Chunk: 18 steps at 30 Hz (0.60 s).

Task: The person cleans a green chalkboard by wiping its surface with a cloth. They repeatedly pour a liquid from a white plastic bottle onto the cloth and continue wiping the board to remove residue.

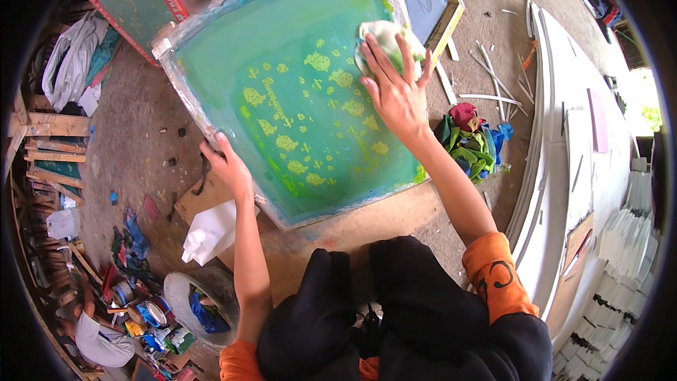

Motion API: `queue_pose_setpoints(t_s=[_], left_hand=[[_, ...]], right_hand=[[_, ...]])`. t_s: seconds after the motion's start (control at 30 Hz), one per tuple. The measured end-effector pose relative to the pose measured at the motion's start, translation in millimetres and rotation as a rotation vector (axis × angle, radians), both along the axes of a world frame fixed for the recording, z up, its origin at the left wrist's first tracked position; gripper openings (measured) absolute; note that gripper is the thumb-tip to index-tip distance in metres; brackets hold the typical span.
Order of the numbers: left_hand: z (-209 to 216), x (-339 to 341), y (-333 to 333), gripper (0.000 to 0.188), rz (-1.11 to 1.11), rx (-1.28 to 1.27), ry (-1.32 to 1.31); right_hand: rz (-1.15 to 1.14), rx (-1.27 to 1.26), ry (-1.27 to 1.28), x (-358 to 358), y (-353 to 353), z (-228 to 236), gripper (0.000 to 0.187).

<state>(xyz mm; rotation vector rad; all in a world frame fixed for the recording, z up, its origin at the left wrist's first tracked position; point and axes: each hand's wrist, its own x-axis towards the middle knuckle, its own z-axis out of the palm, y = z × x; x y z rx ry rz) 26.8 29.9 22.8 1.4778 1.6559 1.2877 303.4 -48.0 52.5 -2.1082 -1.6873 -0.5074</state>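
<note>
Bare concrete floor [134, 134], littered with scraps, is filling the workshop view that I am watching from the head camera. Fisheye bending is warping the far edges, and I cannot make out the clutter of cans at the near left. Lying to the right is a heap of coloured rags [474, 140]; a white spray bottle [209, 231] is standing near left, beside a round tub [185, 289]. Dark trousers are hiding the near part of the cardboard [367, 222] under the work. A large printing screen [282, 92], green with yellow motifs, is resting tilted on it. My left hand [229, 164] is clasping its near-left frame edge. My right hand [396, 88], fingers spread, is pressing a pale cloth [384, 41] against the far-right mesh.
</note>
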Motion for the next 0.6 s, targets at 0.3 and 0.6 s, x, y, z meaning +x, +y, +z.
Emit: queue_pose_setpoints(t_s=[0.3, 0.6], left_hand=[[-0.9, -1.4, -0.2, 0.051, 0.004, -0.007, 0.001], [1.2, -0.8, -0.3, 0.048, -0.013, -0.01, -0.036]], right_hand=[[-0.061, -0.057, -0.007, 6.5, -31.6, -17.6, 0.053], [-0.029, 0.012, -0.034, 6.1, -0.7, -1.2, 0.05]])
